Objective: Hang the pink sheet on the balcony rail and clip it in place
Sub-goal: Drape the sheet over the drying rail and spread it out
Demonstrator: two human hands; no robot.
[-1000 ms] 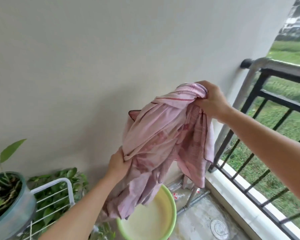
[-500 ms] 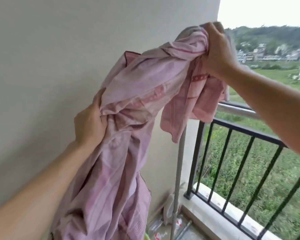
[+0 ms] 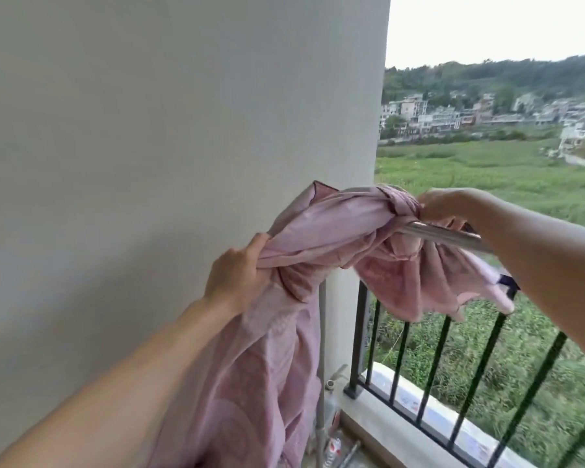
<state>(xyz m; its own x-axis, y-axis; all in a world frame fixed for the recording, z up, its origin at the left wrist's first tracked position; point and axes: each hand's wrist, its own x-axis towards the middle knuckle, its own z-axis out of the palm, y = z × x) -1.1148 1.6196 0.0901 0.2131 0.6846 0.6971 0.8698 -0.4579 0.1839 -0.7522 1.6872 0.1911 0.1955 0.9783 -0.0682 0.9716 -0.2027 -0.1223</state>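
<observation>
**Head view: sheet reaches the rail, not yet spread**

Head camera, the only view. Change noted: half a second ago the right hand (image 3: 443, 206) held the bunched end of the pink sheet (image 3: 318, 231) high above the balcony rail (image 3: 453, 236). Now that end lies across the rail, with the hand lowered onto it. A second ago the whole bundle was low, over a basin. Judged meaning: hanging has begun, while spreading and clipping remain. No clip is in sight.

Hands: the right hand is closed around the twisted knot of cloth at the rail, near the wall corner. The left hand (image 3: 237, 275) is clenched on a gathered fold, lower down on the balcony side, beside the wall (image 3: 149, 130).

Sheet position: a short flap hangs over the outer side in front of the black bars (image 3: 443, 349). The long remainder drops inside toward the floor, partly covering a grey upright pipe (image 3: 321, 332).

Materials: the sheet is thin cloth, pale pink with a faint printed pattern and dark edge trim, creased and roped. The rail is a smooth, shiny round metal tube, probably slippery, so the heavier inner side could drag the cloth back. The bars are slender and matte black. The wall is flat and plainly painted.
</observation>
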